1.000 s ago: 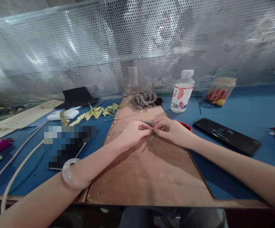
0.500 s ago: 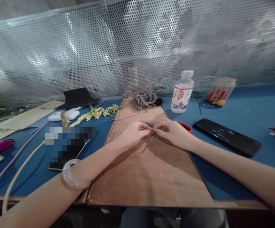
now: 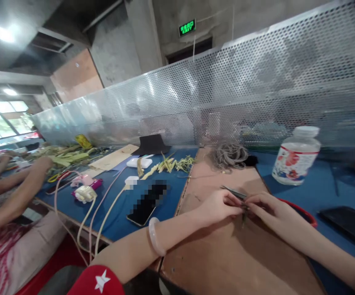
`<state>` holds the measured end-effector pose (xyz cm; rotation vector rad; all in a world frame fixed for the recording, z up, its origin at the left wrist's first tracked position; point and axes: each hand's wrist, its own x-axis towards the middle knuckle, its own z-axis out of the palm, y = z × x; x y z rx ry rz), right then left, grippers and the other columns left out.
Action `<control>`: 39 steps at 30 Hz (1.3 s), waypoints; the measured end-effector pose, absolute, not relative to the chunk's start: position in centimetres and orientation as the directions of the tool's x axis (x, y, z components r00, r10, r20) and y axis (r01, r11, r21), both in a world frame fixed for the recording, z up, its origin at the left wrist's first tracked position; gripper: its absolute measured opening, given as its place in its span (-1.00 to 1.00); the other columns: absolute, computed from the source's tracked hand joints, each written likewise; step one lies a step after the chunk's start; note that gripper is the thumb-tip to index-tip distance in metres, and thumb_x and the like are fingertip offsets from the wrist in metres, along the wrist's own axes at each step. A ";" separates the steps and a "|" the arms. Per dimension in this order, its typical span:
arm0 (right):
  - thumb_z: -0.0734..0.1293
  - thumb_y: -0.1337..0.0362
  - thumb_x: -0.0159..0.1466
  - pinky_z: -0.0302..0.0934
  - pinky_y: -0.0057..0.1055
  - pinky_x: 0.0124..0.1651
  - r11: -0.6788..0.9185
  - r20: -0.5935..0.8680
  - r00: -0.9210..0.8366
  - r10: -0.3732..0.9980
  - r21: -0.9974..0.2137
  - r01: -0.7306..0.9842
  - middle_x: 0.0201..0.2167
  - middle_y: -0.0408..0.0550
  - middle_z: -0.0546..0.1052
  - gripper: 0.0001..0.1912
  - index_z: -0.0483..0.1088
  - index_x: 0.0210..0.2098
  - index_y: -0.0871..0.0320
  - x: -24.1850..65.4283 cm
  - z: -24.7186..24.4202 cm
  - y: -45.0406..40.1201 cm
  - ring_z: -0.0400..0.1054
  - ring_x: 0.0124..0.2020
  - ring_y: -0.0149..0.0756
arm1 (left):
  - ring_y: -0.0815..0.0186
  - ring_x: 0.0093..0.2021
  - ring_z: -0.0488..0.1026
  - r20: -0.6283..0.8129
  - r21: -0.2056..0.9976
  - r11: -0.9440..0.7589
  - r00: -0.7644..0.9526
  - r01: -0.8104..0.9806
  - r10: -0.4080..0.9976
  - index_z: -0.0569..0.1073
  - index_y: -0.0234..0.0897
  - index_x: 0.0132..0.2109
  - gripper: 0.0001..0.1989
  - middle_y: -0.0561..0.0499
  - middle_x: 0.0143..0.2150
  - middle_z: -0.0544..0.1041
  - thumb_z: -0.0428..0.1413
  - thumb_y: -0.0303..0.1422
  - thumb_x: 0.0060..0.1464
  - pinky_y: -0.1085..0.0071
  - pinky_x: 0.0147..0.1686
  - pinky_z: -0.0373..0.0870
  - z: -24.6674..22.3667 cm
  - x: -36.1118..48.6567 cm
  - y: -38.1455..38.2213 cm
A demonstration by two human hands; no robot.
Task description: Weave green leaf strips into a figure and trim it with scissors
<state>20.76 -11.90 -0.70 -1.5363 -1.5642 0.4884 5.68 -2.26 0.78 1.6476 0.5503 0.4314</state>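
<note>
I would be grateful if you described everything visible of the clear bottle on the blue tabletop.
The bottle is clear, plastic-looking, with a pale top and a white label bearing red and blue flower-like prints under a red stripe. It stands upright on the blue tabletop, beyond the right hand; no hand touches it.

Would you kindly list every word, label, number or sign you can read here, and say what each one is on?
"EXIT": on the green sign high on the wall; the characters above it are too blurred to quote surely.
White label on the clear bottle: print too small and blurred to read.
No other text is legible.
</note>
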 end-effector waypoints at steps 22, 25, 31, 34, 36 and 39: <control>0.25 0.33 0.14 0.26 -0.40 -0.23 0.214 0.354 0.078 0.932 -0.712 0.668 -0.23 -0.04 0.35 -0.90 0.38 -0.48 0.15 20.8 0.0 -11.9 0.32 -0.29 -0.35 | 0.39 -0.44 0.40 -0.026 0.982 -0.137 0.810 0.131 0.586 0.36 -0.40 -0.39 -0.83 -0.02 -0.46 0.45 0.20 -0.47 -0.19 0.42 -0.36 0.32 1.1 5.9 -1.8; 0.24 0.36 0.15 0.22 -0.40 -0.24 0.229 0.375 0.059 0.925 -0.675 0.702 -0.25 -0.06 0.36 -0.90 0.36 -0.49 0.15 20.7 0.3 -12.0 0.30 -0.32 -0.36 | 0.41 -0.45 0.39 -0.034 0.986 -0.116 0.816 0.123 0.577 0.34 -0.40 -0.39 -0.83 -0.01 -0.47 0.44 0.19 -0.47 -0.17 0.42 -0.36 0.33 1.1 6.0 -1.9; 0.14 0.31 0.25 0.22 -0.44 -0.42 0.211 0.317 0.048 0.947 -0.730 0.650 -0.34 -0.08 0.34 -0.87 0.28 -0.39 0.15 20.2 0.5 -12.2 0.28 -0.48 -0.43 | 0.38 -0.45 0.41 -0.002 0.985 -0.141 0.811 0.104 0.585 0.32 -0.38 -0.37 -0.84 0.00 -0.48 0.43 0.16 -0.48 -0.14 0.39 -0.38 0.36 1.2 5.9 -1.8; 0.12 0.29 0.27 0.23 -0.44 -0.39 0.211 0.316 0.042 0.948 -0.721 0.660 -0.35 -0.08 0.36 -0.87 0.26 -0.36 0.14 20.1 0.5 -12.3 0.31 -0.45 -0.40 | 0.36 -0.42 0.42 0.017 0.983 -0.160 0.816 0.093 0.578 0.33 -0.38 -0.36 -0.84 -0.02 -0.47 0.45 0.16 -0.46 -0.14 0.39 -0.35 0.36 1.2 5.8 -1.8; 0.12 0.29 0.27 0.23 -0.42 -0.35 0.215 0.334 0.044 0.941 -0.696 0.685 -0.36 -0.07 0.36 -0.86 0.26 -0.37 0.14 20.1 0.5 -12.2 0.31 -0.40 -0.37 | 0.35 -0.41 0.43 0.019 0.983 -0.162 0.816 0.091 0.578 0.34 -0.38 -0.36 -0.83 -0.03 -0.46 0.47 0.17 -0.45 -0.14 0.39 -0.34 0.35 1.2 5.8 -1.9; 0.12 0.30 0.27 0.21 -0.40 -0.32 0.213 0.349 0.048 0.936 -0.670 0.711 -0.39 -0.08 0.36 -0.85 0.25 -0.40 0.14 20.0 0.7 -12.1 0.30 -0.40 -0.36 | 0.36 -0.44 0.43 0.010 0.985 -0.145 0.801 0.097 0.599 0.33 -0.38 -0.37 -0.84 -0.01 -0.48 0.46 0.17 -0.48 -0.15 0.40 -0.36 0.35 1.3 5.9 -2.3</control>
